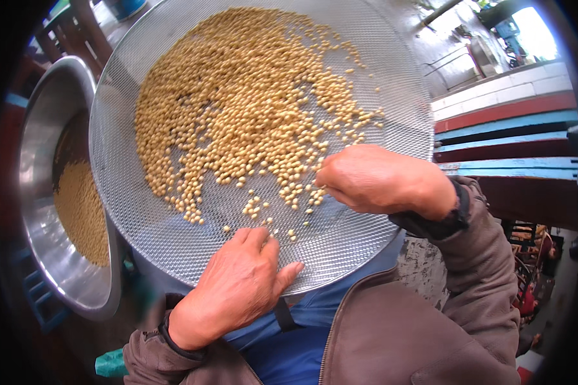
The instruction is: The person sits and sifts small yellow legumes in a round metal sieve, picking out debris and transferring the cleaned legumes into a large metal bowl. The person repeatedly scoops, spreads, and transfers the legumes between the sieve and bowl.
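A large round wire-mesh sieve (139, 236) lies across the person's lap, with a broad layer of pale yellow beans, seemingly soybeans (255, 106), over its middle and far side. My left hand (241, 276) rests over the near part of the mesh, thumb spread, fingertips beside a few loose beans; whether it pinches one is hidden. At the right side of the bean layer, my right hand (375, 180) is over the mesh with its fingers curled down. Those fingertips are hidden behind the hand, so I cannot tell whether they hold beans.
Left of the sieve, partly beneath its rim, stands a wide metal basin (38, 231) holding many more beans (82, 211). A blue and dark red slatted wooden bench (510, 166) is at the right. A green object (111, 363) shows at lower left.
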Demonstrator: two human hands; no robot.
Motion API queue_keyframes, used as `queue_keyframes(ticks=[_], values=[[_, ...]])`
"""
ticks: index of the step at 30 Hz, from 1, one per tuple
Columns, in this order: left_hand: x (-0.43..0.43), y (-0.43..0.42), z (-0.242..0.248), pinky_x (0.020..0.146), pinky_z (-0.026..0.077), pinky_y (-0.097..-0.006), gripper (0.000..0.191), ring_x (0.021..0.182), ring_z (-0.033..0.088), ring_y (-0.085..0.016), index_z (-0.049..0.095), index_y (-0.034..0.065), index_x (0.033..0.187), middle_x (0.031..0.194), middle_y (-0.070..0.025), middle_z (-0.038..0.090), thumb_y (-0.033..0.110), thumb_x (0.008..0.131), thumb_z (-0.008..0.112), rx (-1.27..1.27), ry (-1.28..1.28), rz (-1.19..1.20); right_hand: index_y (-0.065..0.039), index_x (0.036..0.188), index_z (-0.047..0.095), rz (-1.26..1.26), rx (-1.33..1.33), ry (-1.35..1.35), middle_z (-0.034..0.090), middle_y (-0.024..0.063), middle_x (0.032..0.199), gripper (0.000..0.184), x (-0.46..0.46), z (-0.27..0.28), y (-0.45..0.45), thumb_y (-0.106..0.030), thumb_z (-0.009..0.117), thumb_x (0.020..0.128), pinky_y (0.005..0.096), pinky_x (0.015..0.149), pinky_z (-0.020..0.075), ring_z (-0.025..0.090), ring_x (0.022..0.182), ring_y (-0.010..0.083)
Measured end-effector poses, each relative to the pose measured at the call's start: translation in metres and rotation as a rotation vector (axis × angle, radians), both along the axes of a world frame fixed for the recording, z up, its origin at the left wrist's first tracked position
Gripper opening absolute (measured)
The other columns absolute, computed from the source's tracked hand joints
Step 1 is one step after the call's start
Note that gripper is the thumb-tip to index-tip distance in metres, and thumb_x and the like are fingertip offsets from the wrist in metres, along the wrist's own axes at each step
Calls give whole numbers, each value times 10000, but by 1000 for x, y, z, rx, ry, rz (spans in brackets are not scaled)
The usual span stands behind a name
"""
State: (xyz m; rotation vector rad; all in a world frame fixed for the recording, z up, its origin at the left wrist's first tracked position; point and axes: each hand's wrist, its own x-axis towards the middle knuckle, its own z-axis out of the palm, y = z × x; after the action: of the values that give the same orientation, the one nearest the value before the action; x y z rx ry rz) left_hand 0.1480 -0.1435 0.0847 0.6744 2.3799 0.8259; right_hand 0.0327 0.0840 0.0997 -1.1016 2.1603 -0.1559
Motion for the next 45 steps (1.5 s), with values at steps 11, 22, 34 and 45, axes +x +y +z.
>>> queue_keyframes(ticks=[11, 22, 34, 45], values=[[5, 16, -10, 827, 494, -477, 385, 949, 578, -408, 609, -38, 901, 1110, -243, 609, 338, 970, 558, 175, 133, -95, 5, 1024, 680, -241, -89, 175, 694, 201, 916, 210, -20, 21, 21, -133, 579, 903, 460, 804, 521, 666, 893, 388], [5, 17, -10, 807, 481, -489, 367, 929, 582, -414, 557, -4, 912, 907, -210, 590, 347, 999, 497, 180, -77, -105, -14, 926, 689, -147, 461, 126, 688, 199, 877, 222, -27, -9, 37, -195, 567, 888, 447, 775, 528, 670, 858, 378], [7, 18, -13, 731, 498, -467, 319, 833, 602, -379, 582, 0, 844, 837, -185, 603, 301, 949, 597, 251, 60, -54, -17, 813, 640, -174, 86, 181, 641, 204, 761, 177, -23, 7, 44, -144, 552, 900, 462, 685, 509, 643, 771, 399], [3, 21, -4, 827, 496, -454, 336, 978, 594, -386, 607, -23, 1069, 999, -192, 626, 295, 964, 575, 119, -5, -115, -29, 788, 695, -14, 33, 61, 666, 191, 756, 124, 17, -8, 13, -129, 621, 796, 466, 678, 531, 664, 776, 393]])
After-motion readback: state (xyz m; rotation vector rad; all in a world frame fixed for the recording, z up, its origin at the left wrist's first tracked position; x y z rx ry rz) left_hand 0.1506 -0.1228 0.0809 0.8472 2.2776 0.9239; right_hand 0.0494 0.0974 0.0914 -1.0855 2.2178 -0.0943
